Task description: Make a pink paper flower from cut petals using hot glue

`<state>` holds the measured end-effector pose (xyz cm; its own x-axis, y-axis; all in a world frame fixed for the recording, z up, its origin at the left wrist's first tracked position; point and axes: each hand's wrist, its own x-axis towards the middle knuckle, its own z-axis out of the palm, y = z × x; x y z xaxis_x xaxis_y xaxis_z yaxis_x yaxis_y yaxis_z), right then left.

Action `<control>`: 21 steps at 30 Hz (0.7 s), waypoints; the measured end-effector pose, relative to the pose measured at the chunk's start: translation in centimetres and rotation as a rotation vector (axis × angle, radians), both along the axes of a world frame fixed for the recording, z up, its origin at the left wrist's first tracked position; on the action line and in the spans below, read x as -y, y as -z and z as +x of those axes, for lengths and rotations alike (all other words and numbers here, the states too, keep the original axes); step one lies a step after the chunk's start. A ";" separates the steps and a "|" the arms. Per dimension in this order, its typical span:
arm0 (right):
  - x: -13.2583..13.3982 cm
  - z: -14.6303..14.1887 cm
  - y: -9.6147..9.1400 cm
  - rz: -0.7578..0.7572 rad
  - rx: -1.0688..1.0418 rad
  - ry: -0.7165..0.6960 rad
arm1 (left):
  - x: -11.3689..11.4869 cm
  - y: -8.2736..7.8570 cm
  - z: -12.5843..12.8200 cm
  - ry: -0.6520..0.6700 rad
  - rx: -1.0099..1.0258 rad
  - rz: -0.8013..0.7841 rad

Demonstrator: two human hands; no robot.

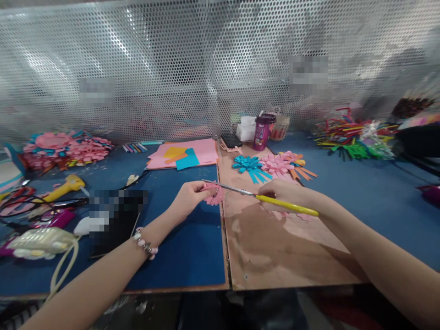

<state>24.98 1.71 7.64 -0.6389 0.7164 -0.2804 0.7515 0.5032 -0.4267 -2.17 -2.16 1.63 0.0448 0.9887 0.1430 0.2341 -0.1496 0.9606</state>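
Note:
Near the table's middle, my left hand [187,200] pinches a small pink paper flower [215,198] with a notched edge. My right hand [283,195] is closed around yellow-handled long-nose pliers [292,205]. Their thin metal jaws point left and cross the top of the paper flower near my left fingertips; whether they grip the paper I cannot make out. Just beyond my right hand lie a blue paper flower [246,164], a pink paper flower [276,164] and an orange one [298,165] with ribbon-like tails. Pink paper pieces show partly beneath my right hand.
Behind are pink paper sheets [206,151], a purple cup [263,133] and a perforated metal partition [172,68]. At left lie a heap of paper flowers [68,149], a yellow glue gun [65,187], cables and a dark phone-like slab [117,233]. Colourful craft strips [354,133] lie right.

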 end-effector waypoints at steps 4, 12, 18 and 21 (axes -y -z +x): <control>-0.3 0.2 0.3 -0.001 -0.004 -0.021 | 0.0 0.0 0.1 -0.008 0.022 -0.041; 0.1 -0.1 -0.3 0.035 0.051 0.020 | -0.3 0.5 -0.3 0.003 0.016 -0.083; -0.7 0.2 0.5 0.118 0.096 0.004 | -0.3 0.5 -0.1 0.087 0.108 -0.117; -1.3 0.3 1.2 0.204 0.034 0.064 | -0.2 0.4 0.2 0.095 0.203 -0.179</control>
<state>25.28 2.99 6.44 -0.5831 0.7993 -0.1454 0.7967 0.5276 -0.2948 -1.99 -2.01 1.25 0.1268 0.9918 -0.0176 0.0276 0.0142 0.9995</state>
